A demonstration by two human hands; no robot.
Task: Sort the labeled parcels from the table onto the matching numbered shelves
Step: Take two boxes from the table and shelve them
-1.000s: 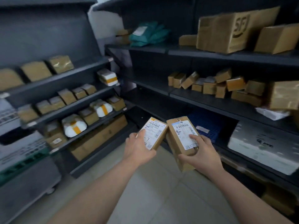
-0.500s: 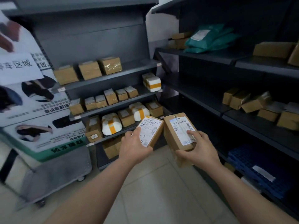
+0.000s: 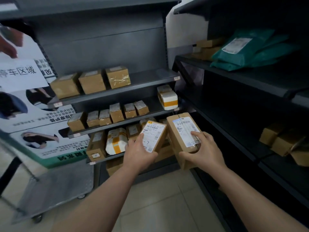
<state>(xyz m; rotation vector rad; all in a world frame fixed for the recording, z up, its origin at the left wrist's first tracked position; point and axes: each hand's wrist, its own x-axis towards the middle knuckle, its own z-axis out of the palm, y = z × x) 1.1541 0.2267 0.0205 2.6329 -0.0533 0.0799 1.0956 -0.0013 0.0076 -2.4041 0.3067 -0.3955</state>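
Two racks are in view; which one faces the person now? asks the first speaker.

The grey shelf unit [image 3: 103, 47], answers the second. A second ago the black shelving [image 3: 234, 77] filled the view. It has slid off to the right, so the person has probably turned to stock the grey unit. The hold is unchanged: the right hand [image 3: 207, 148] grips the larger brown parcel [image 3: 182, 131], thumb on its label, and the left hand [image 3: 138, 153] grips the smaller labelled parcel [image 3: 154, 136]. Both are in the air before the lower shelves.

And around them?

A poster [image 3: 25, 114] and a platform trolley [image 3: 55, 186] stand left of the unit. The low shelf behind the hands is crowded with cartons and a white foam parcel [image 3: 116, 141], which could block a slot there. The shelf tags [image 3: 176, 78] are too small to read. The smaller parcel bears a handwritten mark resembling a 7.
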